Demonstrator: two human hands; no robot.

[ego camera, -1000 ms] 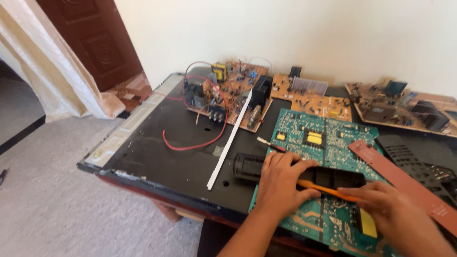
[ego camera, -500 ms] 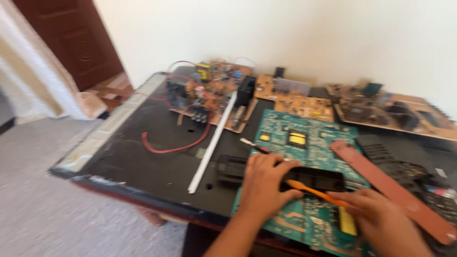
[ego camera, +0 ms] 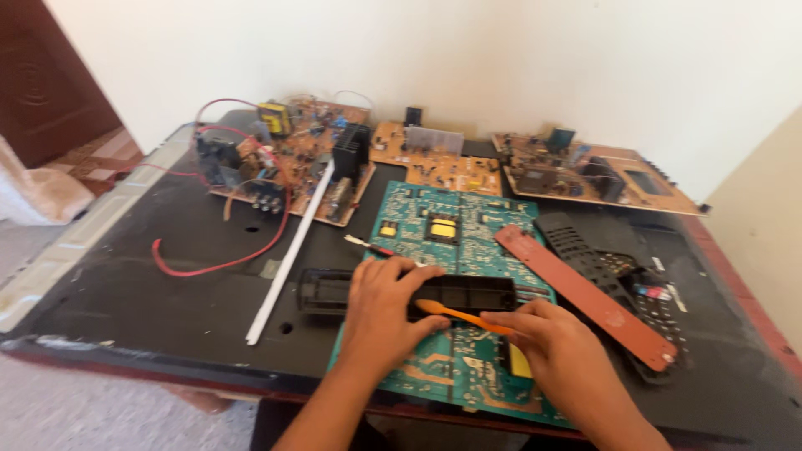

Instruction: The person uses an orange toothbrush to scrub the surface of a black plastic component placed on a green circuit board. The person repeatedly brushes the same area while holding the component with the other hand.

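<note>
Just below the middle of the frame lies a long black plastic casing (ego camera: 401, 292), hollow and open on top, resting across the left edge of a green circuit board (ego camera: 455, 242). The left hand (ego camera: 386, 311) presses down on the casing's middle, fingers curled over its near wall and closed on it. The right hand (ego camera: 561, 355), lower right of centre, pinches the rear end of a slim orange pry tool (ego camera: 458, 314); the tool's flattened tip reaches left to the casing's near edge, just beside the left hand's fingertips.

The green board runs from centre frame down toward the bottom edge, with a yellow component (ego camera: 443, 227) near its upper part. To its right a reddish-brown strip (ego camera: 585, 294) lies diagonally, and just beyond it a black remote-control shell and keypad (ego camera: 618, 255). A white bar (ego camera: 291, 255) slants across the dark flat panel (ego camera: 134, 276) that bears everything, left of the casing. A red wire (ego camera: 219, 266) loops in the left middle. Along the upper edge, against the pale wall, sit three brown circuit boards (ego camera: 296, 159) crowded with parts.
</note>
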